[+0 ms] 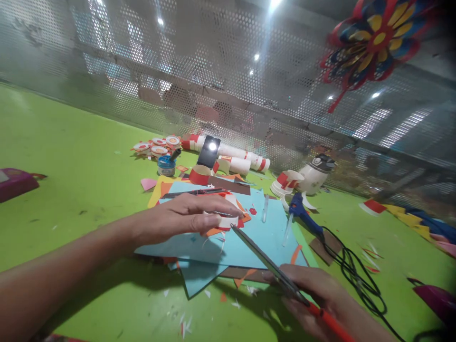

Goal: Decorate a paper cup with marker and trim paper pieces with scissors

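My left hand pinches a small white and red paper piece between thumb and fingers. My right hand grips scissors with long metal blades and a red handle; their tips meet the paper's right end. From this angle the blades look together. Both hands are over a pile of coloured paper, with a light blue sheet on top. Behind my left fingers lies a dark tool with red parts, partly hidden. Orange and red scraps lie beneath the held piece.
A blue glue gun lies at the right with its black cord trailing forward. Behind the paper stand a blue jar, a red-and-white ring, a phone and white tubes. Paper scraps dot the green table.
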Tool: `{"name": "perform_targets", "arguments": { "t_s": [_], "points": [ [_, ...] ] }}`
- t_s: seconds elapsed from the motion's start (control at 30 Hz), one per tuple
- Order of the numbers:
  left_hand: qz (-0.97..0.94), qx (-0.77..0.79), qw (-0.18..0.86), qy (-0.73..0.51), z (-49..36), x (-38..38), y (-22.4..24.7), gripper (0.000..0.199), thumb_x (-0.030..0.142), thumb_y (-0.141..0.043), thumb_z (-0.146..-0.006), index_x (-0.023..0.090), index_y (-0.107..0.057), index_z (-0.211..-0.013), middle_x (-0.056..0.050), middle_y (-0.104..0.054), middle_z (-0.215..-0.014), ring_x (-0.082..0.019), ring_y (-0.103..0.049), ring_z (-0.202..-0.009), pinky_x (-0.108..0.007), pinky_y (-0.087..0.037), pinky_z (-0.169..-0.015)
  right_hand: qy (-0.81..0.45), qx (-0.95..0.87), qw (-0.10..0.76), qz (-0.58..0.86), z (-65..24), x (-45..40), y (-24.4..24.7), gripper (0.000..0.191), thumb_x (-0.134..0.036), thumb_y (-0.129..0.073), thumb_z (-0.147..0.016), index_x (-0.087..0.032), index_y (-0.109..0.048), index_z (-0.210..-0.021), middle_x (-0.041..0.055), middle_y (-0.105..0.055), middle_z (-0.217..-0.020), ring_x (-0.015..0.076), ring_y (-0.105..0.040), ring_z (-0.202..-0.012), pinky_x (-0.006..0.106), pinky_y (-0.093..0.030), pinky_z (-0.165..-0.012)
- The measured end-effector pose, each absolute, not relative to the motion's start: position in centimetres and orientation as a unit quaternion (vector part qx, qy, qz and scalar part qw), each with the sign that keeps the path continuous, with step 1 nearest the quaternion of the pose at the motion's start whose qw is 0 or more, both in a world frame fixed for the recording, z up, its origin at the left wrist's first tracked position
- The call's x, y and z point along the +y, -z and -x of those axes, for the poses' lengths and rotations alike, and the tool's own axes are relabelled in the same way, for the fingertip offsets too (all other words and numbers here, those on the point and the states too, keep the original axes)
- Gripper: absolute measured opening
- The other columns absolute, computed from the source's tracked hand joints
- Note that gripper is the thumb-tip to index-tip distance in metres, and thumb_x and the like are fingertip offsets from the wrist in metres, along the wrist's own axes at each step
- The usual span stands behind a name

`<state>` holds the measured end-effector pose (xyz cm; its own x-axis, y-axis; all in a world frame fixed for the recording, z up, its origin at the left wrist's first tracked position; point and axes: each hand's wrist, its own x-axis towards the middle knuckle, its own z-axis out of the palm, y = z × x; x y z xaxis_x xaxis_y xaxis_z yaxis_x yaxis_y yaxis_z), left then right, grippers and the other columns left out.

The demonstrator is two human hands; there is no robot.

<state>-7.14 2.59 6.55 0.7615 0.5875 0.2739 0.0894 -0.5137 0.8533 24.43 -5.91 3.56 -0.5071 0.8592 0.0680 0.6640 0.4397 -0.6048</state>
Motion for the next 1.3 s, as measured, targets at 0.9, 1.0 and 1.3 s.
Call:
{"name": "perform_targets", "arguments": {
  "t_s": [0.9,1.0,1.3],
  "points": [
    [-0.787,0.215,0.516,-0.263,6.4,2.1,-6.3,0.036,0.043,-0.042,-0.098,0.026,-0.067,-0.116,-0.006,-0.062,-0.126,-0.027,-0.054,-0.115,-0.034,-0.044,-0.093,-0.255,-0.84,0.096,0.469,-25.6,-6.4,-3.9,0.042,-0.014,-0.059,-0.083,-0.03,-0.065,-0.121,0.0044,-0.074,-0.101,0.0188,-0.07,-0.082,0.028,-0.057,-0.071],
    [-0.785,0.216,0.518,-0.263,6.3,2.1,-6.1,0.036,0.043,-0.042,-0.097,0.025,-0.067,-0.117,-0.006,-0.062,-0.127,-0.027,-0.053,-0.116,-0.034,-0.043,-0.094,-0.251,-0.85,0.107,0.451,-25.5,-6.3,-3.8,0.044,-0.017,-0.059,-0.084,-0.03,-0.063,-0.126,0.0064,-0.074,-0.102,0.018,-0.07,-0.079,0.026,-0.057,-0.068],
    [-0.789,0.202,0.518,-0.261,6.3,2.1,-6.0,0.039,0.042,-0.04,-0.098,0.023,-0.066,-0.118,-0.008,-0.062,-0.127,-0.027,-0.053,-0.114,-0.033,-0.045,-0.09,-0.257,-0.853,0.15,0.428,-24.6,-6.1,-3.3,0.035,-0.016,-0.057,-0.084,-0.026,-0.071,-0.115,0.0015,-0.071,-0.072,0.0129,-0.061,-0.059,0.02,-0.051,-0.057]
  ]
}}
